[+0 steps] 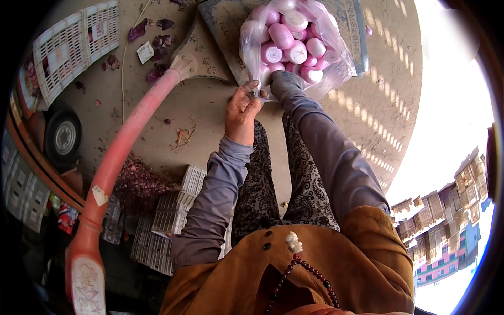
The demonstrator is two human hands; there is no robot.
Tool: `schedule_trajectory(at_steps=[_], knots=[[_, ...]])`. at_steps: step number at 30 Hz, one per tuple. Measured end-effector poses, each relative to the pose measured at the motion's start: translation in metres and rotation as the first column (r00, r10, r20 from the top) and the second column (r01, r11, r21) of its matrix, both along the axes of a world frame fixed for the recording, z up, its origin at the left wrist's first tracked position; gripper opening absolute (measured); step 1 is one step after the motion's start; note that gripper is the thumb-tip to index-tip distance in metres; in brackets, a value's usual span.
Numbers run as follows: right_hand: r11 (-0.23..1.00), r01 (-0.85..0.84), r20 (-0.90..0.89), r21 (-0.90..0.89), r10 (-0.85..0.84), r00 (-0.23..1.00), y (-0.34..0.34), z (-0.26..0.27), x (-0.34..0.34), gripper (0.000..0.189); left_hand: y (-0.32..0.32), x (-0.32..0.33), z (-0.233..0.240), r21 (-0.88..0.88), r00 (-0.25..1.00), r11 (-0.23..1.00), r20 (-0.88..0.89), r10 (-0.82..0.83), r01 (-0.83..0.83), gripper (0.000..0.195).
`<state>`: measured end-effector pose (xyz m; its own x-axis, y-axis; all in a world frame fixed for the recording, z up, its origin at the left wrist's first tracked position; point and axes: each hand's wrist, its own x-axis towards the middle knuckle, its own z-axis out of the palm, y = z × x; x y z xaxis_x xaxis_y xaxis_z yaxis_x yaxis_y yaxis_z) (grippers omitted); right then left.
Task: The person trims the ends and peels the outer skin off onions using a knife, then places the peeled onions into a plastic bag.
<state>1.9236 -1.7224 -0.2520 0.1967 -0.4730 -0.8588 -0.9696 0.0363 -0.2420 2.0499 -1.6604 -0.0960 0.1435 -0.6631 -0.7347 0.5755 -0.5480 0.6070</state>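
A clear plastic bag (246, 43) full of peeled red onions (281, 36), their ends cut flat, rests on a dusty metal platform scale (224, 29). My left hand (242, 114) pinches the bag's near rim between thumb and fingers. Right beside it, my right hand (284, 81) looks covered in grey cloth or a glove and sits at the bag's near side, against the lowest onions. Its fingers are hidden, so whether it grips anything cannot be told.
The scale's red post (134, 114) rises on the left. Onion skins (138, 30) litter the concrete floor, with a larger heap (139, 177) nearer me. White plastic crates (59, 59) stand at the upper left by a wheel (63, 136); more crates (169, 214) are stacked lower down.
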Motion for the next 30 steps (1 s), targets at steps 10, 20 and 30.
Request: schedule_trajectory(at_steps=[10,20,30], knots=[[0.744,0.590,0.216,0.313,-0.661,0.719,-0.020,-0.005,-0.046,0.027,-0.008,0.001,0.011,0.076,0.994,0.992,-0.027,0.104,-0.102,0.033],[0.546,0.695,0.142,0.468,-0.822,0.551,0.039,0.114,-0.152,0.015,-0.009,-0.001,0.007,0.090,0.993,0.989,-0.003,0.114,-0.113,0.032],[0.884,0.424,-0.350,0.198,-0.340,0.873,0.069,0.105,-0.197,0.026,-0.010,-0.001,0.007,0.047,0.997,0.996,0.006,0.079,-0.079,0.028]])
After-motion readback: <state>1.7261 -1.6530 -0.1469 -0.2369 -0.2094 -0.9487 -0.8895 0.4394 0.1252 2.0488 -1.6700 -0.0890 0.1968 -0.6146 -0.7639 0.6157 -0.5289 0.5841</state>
